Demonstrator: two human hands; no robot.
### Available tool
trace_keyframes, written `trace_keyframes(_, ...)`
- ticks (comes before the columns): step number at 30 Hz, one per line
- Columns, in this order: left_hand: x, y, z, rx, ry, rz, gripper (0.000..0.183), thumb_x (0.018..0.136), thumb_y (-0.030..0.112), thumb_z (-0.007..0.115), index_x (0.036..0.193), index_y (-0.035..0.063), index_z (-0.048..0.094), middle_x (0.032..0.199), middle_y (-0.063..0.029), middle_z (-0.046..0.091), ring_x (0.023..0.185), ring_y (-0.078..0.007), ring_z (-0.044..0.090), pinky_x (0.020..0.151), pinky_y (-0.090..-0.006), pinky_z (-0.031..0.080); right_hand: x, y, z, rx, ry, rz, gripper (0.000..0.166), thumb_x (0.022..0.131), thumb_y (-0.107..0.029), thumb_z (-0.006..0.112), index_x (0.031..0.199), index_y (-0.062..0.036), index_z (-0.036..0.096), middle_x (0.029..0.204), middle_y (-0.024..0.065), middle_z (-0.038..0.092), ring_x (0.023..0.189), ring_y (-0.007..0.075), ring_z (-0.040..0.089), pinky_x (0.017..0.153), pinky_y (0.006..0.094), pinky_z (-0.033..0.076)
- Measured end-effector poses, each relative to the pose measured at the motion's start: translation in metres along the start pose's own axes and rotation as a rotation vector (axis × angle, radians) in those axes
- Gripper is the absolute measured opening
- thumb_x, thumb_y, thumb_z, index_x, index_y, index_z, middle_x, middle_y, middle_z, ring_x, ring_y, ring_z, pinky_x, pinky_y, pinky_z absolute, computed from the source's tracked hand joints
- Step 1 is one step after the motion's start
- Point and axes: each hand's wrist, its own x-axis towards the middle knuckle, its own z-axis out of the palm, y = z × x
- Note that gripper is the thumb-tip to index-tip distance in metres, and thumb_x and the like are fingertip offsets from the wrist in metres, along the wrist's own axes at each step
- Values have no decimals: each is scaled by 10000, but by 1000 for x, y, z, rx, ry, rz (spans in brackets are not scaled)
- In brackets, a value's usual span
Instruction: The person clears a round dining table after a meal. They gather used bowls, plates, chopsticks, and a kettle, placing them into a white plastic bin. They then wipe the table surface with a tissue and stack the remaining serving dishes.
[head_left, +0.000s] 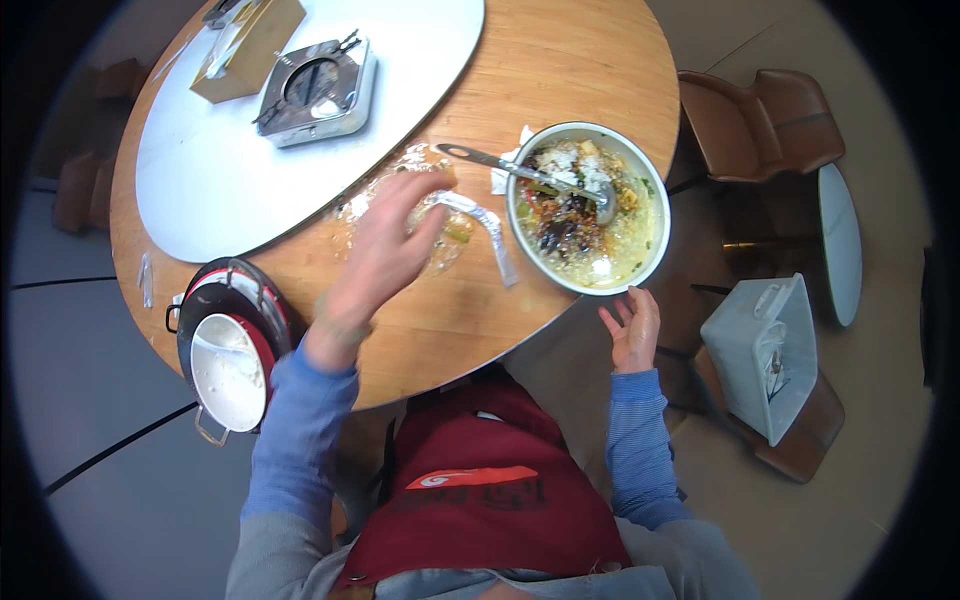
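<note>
My left hand (394, 236), blurred, hovers over spilled food (457, 229) on the wooden table. Its thumb and forefinger are spread around one end of a crumpled, whitish plastic strip (491, 229); whether they pinch it I cannot tell. To the right stands a large, pale, dark-rimmed bowl (661, 225), jutting over the table edge. Soupy food with egg-like pieces, dark bits and a white heap fills it. A metal ladle (555, 180) lies in this food, its handle across the rim. Palm up, my right hand (636, 330) has its thumb at the bowl's near rim, the other fingers apart.
White tissue (504, 178) lies left of the bowl. A portable gas stove (315, 90) and a wooden box (251, 52) stand on the white turntable (202, 180). Stacked pans (229, 367) sit at the left table edge. A plastic bin (739, 330) rests on a chair.
</note>
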Motion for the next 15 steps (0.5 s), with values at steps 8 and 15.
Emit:
trace_keyframes(8,74,-33,95,636,-423,-4,242,700,41,555,937,26,511,827,-168,613,737,-307,606,679,-400,477,58,-3,-9,168,-324,212,423,730,24,541,1133,-62,446,1069,79,521,956,228,523,739,404,456)
trace_keyframes(15,20,31,107,67,-458,-373,146,785,85,529,861,-37,554,665,-205,594,580,-318,590,535,-369,468,73,-4,-8,77,-285,270,490,664,85,491,1133,-46,436,1062,104,511,938,242,528,717,414,471)
